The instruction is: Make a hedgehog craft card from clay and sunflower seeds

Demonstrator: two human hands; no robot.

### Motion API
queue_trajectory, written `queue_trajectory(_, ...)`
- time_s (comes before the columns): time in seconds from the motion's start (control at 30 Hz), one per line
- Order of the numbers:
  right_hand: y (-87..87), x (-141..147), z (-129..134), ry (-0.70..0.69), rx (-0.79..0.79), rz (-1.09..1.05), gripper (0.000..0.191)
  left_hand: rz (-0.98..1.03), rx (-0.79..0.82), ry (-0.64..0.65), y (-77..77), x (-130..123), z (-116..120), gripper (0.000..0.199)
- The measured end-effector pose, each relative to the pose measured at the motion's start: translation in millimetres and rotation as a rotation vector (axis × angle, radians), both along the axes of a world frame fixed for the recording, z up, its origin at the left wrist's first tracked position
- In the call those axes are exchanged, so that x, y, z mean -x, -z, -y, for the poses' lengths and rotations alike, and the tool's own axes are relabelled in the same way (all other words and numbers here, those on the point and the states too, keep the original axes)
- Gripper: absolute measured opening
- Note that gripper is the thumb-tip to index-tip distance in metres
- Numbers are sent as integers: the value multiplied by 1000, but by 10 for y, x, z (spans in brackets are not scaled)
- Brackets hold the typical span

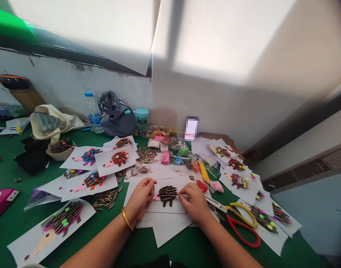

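On a white card (166,208) in front of me lies a hedgehog figure (167,194), with a dark body covered in striped sunflower seeds, a pink snout and dark feet. My left hand (142,196), with a gold bangle at the wrist, rests at the snout side with its fingers curled together; whatever they hold is hidden. At the figure's rear edge, my right hand (193,199) has thumb and forefinger pinched close to the seeds. Anything between those fingertips is too small to make out. Scissors (236,219) with yellow and red handles lie beside my right wrist.
Finished-looking hedgehog cards (111,162) overlap at left, more cards (239,180) at right. Sunflower seeds (107,199) are heaped left of my work. Bags of coloured clay (165,158) lie behind it. A bottle (93,115), a bag (117,119) and a phone (191,128) stand by the wall.
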State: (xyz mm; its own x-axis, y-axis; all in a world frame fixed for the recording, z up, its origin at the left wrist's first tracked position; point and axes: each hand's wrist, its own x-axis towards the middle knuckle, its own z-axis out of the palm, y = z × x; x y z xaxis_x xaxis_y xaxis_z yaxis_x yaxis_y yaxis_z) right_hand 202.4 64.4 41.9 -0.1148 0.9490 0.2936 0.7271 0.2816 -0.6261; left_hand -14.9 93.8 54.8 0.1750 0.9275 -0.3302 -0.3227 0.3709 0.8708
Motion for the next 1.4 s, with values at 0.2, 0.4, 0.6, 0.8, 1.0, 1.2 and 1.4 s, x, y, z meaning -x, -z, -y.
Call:
queue_trajectory(0.2, 22, 19, -13, 2, 13, 48, 10, 3, -7, -9, 2, -13, -1, 34)
queue_trajectory(0.4, 46, 28, -30, -1, 3, 114, 9, 4, 4, -7, -12, -17, 2, 34)
queue_trajectory(0.6, -3, 66, -43, -9, -41, 240, 10, -5, 5, 0, -35, -17, 13, 33)
queue_trajectory(0.8, -13, 92, -79, -39, -79, 287, 13, 5, -8, -2, -15, -20, 11, 33)
queue_trajectory(1.0, 12, 86, -73, -44, -81, 296, 13, 24, 0, -10, -19, -10, 10, 33)
queue_trajectory(1.2, -45, 33, 17, -26, -176, 250, 15, 212, 147, 5, -68, 49, 1, 21)
queue_trajectory(1.4, -268, 148, 84, -63, -199, 157, 16, 364, 221, 116, -104, 49, 39, 23)
